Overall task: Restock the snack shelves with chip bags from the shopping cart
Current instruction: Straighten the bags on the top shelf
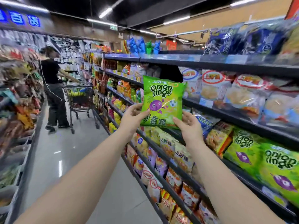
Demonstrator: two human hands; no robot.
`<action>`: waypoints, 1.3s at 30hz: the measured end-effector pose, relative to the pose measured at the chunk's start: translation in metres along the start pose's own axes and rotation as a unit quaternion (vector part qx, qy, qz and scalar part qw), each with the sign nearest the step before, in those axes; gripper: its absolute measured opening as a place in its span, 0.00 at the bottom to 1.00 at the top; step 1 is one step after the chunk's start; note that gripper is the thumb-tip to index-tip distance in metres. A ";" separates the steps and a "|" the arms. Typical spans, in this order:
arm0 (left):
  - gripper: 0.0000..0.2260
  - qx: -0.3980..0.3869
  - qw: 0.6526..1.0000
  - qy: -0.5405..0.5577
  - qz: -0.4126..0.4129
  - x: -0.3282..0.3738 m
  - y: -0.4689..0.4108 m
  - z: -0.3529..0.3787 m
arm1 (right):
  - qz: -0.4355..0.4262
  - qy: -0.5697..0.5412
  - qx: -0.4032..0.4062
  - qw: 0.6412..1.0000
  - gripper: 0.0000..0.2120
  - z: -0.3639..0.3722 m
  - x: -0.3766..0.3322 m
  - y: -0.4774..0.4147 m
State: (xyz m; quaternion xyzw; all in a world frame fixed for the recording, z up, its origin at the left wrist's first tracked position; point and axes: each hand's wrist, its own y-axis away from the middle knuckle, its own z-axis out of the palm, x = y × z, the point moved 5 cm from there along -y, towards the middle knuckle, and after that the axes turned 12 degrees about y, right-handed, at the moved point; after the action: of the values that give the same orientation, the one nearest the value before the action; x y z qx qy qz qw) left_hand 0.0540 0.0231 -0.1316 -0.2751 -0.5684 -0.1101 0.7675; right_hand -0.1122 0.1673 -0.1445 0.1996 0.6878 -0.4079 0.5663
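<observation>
the person holds a green onion rings bag (162, 101) upright in the air before the snack shelves (226, 109), the left hand (132, 118) gripping its lower left edge and the right hand (189, 125) its lower right corner. this looks like the placing step; next the bag likely goes to the matching green bags (265, 160) lower right. further down the glossy-floored aisle, another person stands at a shopping cart (80, 101).

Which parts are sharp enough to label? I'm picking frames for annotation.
Head view: the held onion rings bag and both hands, left hand and right hand, are sharp; the shelves at the edges smear with motion blur; wide-angle bending; ceiling-light glare on the floor.
</observation>
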 end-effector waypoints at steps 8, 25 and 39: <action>0.14 -0.006 0.998 -0.003 0.068 0.050 -0.181 0.016 | -0.115 0.030 -0.003 0.993 0.17 0.052 -0.061 -0.181; 0.14 -0.151 0.971 0.028 0.185 0.100 -0.496 0.050 | -0.251 0.260 0.194 0.912 0.24 0.135 -0.130 -0.403; 0.25 -0.336 0.933 0.064 0.117 0.068 -0.620 0.212 | -0.181 0.470 0.322 0.802 0.23 0.058 -0.148 -0.511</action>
State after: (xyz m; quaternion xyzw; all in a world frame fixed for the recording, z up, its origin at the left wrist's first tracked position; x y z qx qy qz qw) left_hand -0.3942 -0.3619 0.1585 -0.5734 -0.4120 -0.2213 0.6726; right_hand -0.4118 -0.1511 0.1652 0.4096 0.7220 -0.5576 -0.0071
